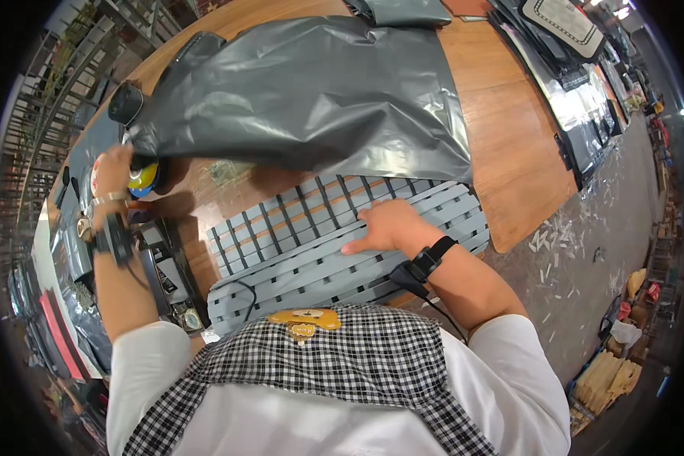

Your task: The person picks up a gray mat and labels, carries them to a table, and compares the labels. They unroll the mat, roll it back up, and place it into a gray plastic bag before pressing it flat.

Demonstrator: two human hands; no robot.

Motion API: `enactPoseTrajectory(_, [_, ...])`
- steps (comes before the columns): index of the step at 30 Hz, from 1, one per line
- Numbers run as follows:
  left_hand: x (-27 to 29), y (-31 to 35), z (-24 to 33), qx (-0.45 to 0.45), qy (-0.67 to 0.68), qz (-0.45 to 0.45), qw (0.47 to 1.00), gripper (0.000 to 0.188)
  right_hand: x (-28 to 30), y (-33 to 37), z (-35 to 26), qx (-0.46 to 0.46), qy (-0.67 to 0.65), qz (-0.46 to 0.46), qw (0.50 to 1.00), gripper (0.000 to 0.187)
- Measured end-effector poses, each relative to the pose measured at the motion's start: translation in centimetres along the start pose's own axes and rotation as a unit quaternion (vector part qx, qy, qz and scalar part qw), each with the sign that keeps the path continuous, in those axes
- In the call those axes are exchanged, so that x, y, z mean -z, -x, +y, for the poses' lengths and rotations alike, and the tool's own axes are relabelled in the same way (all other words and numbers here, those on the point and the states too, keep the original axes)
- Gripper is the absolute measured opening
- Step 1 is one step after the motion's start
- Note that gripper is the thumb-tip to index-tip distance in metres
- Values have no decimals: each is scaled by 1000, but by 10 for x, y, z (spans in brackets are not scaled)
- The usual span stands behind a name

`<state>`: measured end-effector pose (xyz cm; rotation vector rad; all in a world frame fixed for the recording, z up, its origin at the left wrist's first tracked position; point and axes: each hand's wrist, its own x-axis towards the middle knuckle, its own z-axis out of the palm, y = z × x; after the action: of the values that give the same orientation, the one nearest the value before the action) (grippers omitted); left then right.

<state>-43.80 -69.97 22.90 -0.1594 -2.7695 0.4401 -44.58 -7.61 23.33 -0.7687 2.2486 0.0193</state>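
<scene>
Across the front of the table lies a grey slatted panel [296, 262], its far part a lattice of grey strips with dark cross strips. My right hand [394, 226] rests on it palm down, thumb and fingers spread. At the far left, my left hand [112, 173] is smeared by motion beside the left corner of a large dark grey plastic sheet [304, 91]. Its fingers cannot be made out clearly, so whether they grip the sheet is unclear. Close by that hand sits a yellow and blue roll [143, 178], partly hidden. The sheet's near edge reaches the panel's far edge.
A black round object [126, 102] stands at the wooden table's [501, 129] left edge. Below my left hand is a dark tray [171, 266] of small items. Stacked dark plastic packages [577, 91] lie at the right. White scraps [555, 239] litter the floor.
</scene>
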Motion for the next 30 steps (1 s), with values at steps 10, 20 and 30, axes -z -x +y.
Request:
enactPoseTrajectory(10, [23, 94, 173, 413, 464, -298, 724, 27, -7, 0, 9, -13, -13, -4, 1000, 102])
enactPoseTrajectory(20, [100, 24, 178, 296, 372, 135, 869, 26, -6, 1, 8, -42, -11, -16, 999, 100])
enactPoseTrajectory(30, [69, 49, 209, 290, 104, -329, 892, 36, -6, -1, 11, -34, 1, -18, 999, 98])
